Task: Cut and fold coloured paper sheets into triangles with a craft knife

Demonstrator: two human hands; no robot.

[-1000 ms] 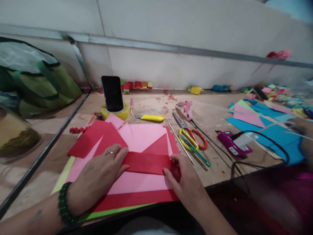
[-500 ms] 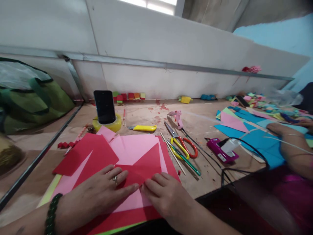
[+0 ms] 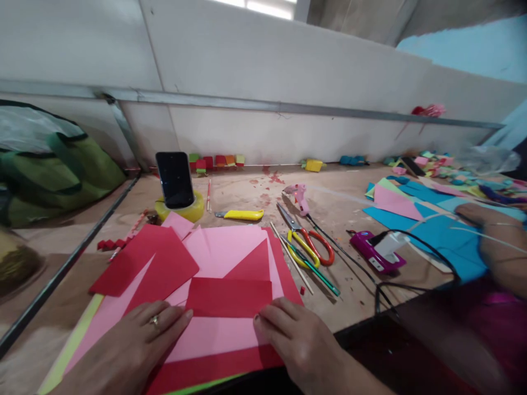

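Observation:
A narrow folded strip of red paper (image 3: 230,298) lies on pink paper (image 3: 222,332) in front of me. My left hand (image 3: 142,334), wearing a ring, rests with its fingers stretched flat, the thumb tip at the strip's lower left corner. At the lower right corner, my right hand (image 3: 292,334) has its fingers bent and closed with the thumb on the strip's edge. Beneath are layered red and pink sheets, with a loose red sheet (image 3: 164,260) on the left of the pile.
Beyond the paper lie a yellow box cutter (image 3: 242,214), scissors (image 3: 308,241), a green pencil (image 3: 317,274) and a pink glue gun (image 3: 300,198). A phone (image 3: 176,180) leans on a tape roll (image 3: 185,211). Right are a purple power strip (image 3: 374,255), a cord and another person's arm (image 3: 500,241).
My hands have moved apart along the red strip, the left one toward me and leftward, the right one slightly right. The whole strip now shows between them, lying flat.

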